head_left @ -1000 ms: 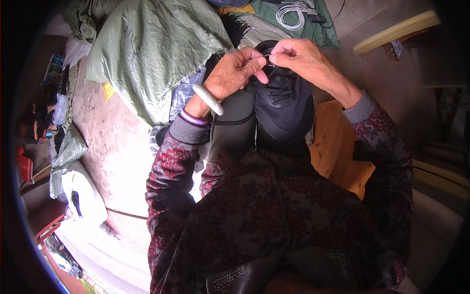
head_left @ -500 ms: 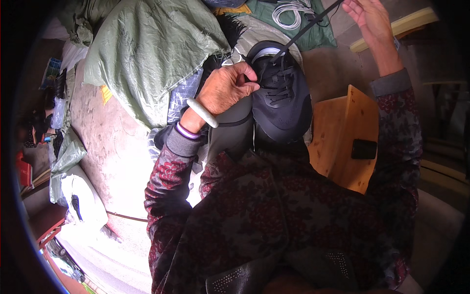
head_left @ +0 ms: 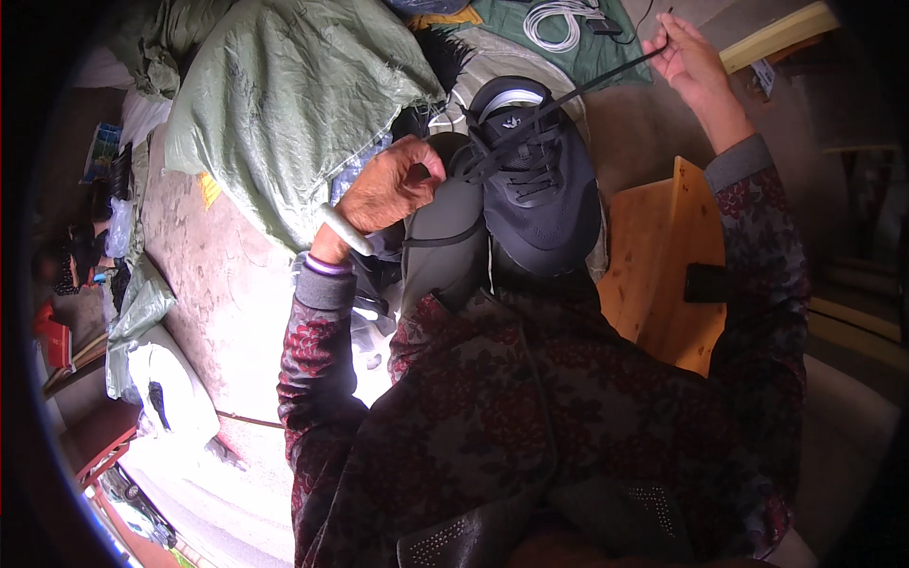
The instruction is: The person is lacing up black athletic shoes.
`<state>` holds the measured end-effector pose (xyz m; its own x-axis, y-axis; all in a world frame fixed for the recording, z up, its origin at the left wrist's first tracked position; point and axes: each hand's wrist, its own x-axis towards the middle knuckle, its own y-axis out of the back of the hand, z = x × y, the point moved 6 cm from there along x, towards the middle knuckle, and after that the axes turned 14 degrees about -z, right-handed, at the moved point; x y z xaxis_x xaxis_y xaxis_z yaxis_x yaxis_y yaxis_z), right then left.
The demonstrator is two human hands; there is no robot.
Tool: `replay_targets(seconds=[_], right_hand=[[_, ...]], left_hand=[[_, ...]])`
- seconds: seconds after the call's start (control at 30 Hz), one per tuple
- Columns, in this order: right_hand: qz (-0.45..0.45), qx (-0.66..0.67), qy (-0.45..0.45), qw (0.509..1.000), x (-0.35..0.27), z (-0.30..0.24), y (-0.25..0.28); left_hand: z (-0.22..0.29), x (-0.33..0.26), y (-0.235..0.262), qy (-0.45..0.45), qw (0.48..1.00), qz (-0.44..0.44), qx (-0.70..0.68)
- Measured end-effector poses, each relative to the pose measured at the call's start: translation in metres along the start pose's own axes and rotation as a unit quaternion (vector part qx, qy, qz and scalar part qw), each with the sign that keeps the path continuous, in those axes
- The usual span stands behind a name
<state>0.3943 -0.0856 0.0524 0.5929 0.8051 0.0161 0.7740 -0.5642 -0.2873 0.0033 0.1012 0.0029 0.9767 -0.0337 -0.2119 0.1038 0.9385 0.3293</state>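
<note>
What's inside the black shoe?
A pale lining or insole shows in the opening of the black shoe. Its tongue and closed upper cover the rest, so anything deeper inside cannot be seen.

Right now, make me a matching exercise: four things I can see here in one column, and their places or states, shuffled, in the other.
Things:
1. Dark shoe
2. Black lace
3. White cable
4. Pale bangle

Places and states:
A. Coiled on a dark green sheet
B. Circles the wrist of the left hand
C. Lies with its toe toward the person
D. Runs up to the right hand

Right pairs: 1-C, 2-D, 3-A, 4-B.
</note>
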Motion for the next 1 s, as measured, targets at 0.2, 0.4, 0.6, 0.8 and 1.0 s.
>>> replay_targets(seconds=[0.2, 0.4, 0.6, 0.8, 1.0], right_hand=[[-0.044, 0.065, -0.094, 0.993, -0.008, 0.021, -0.011], [-0.103, -0.069, -0.141, 0.982, -0.027, 0.029, -0.054], [-0.212, -0.272, -0.174, 0.922, -0.052, 0.04, -0.111], [-0.275, -0.364, -0.092, 0.885, -0.058, 0.041, -0.134], [-0.323, -0.416, -0.136, 0.839, -0.063, 0.042, -0.131]], left_hand=[[-0.017, 0.001, 0.005, 0.02, 0.997, 0.08, -0.007], [-0.014, 0.006, 0.012, -0.043, 0.985, 0.153, -0.063], [0.004, 0.029, 0.011, -0.065, 0.984, 0.151, -0.062], [0.031, 0.049, 0.012, -0.123, 0.976, 0.181, 0.018], [0.052, 0.07, 0.002, -0.11, 0.983, 0.134, 0.061]])
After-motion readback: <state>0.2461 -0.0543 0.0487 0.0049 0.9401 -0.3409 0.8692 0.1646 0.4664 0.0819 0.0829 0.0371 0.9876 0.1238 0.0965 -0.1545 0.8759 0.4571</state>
